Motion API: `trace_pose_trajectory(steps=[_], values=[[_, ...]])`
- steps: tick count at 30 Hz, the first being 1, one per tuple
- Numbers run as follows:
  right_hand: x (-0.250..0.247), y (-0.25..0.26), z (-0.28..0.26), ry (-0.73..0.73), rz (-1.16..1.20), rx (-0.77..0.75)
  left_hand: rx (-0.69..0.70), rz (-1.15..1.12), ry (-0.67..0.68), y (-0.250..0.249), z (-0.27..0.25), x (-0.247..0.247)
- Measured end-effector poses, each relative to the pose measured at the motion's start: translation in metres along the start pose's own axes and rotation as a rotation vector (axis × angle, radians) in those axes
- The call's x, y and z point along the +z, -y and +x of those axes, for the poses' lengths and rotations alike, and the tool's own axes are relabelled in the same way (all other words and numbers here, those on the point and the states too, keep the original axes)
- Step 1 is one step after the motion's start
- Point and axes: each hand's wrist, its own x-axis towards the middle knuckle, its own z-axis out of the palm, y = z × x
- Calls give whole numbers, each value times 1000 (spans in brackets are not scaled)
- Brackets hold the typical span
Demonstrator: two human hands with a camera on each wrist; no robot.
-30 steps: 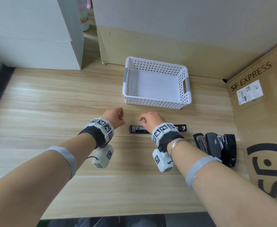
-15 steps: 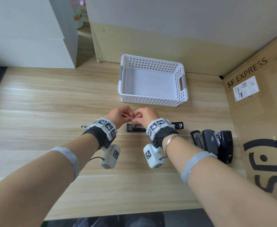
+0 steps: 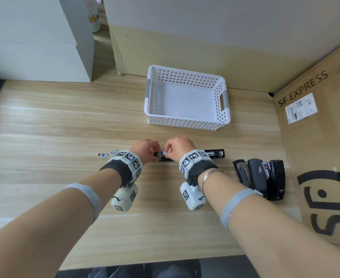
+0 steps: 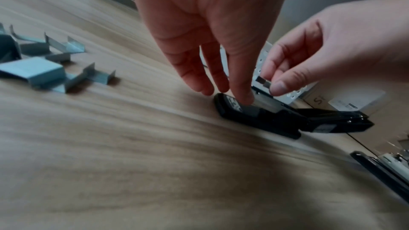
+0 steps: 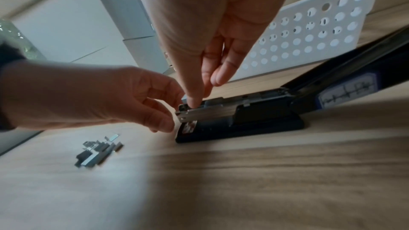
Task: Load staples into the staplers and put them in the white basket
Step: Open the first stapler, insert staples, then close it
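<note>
A black stapler (image 3: 213,154) lies swung open on the wooden table, in front of the white basket (image 3: 187,125), which holds nothing. My right hand (image 3: 168,154) pinches a short staple strip (image 4: 262,81) between thumb and forefinger, right over the front of the stapler's metal magazine (image 5: 212,109). My left hand (image 3: 153,153) hovers at the stapler's front end (image 4: 230,102) with its fingers pointing down, one fingertip touching it. Whether the strip sits in the channel is hidden by the fingers.
Loose staple strips (image 3: 108,154) lie on the table left of my left wrist. Several more black staplers (image 3: 259,177) are piled at the right, against a large cardboard box (image 3: 315,157). White boxes (image 3: 34,41) stand at the back left.
My hands were apart, then met above the stapler. Now both have come down to its front end, the right one carrying the staple strip.
</note>
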Motion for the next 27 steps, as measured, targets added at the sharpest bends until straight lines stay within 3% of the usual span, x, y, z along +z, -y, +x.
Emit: trace_pose_trajectory(steps=[12,18,27], values=[[3,6,3,63,-56,1,-7,41,-5,-3,1,10],[5,3,5,12,13,48,0,79,5,-3,2,13],[-12,-15,3,0,-198,72,-23,107,31,-4,5,11]])
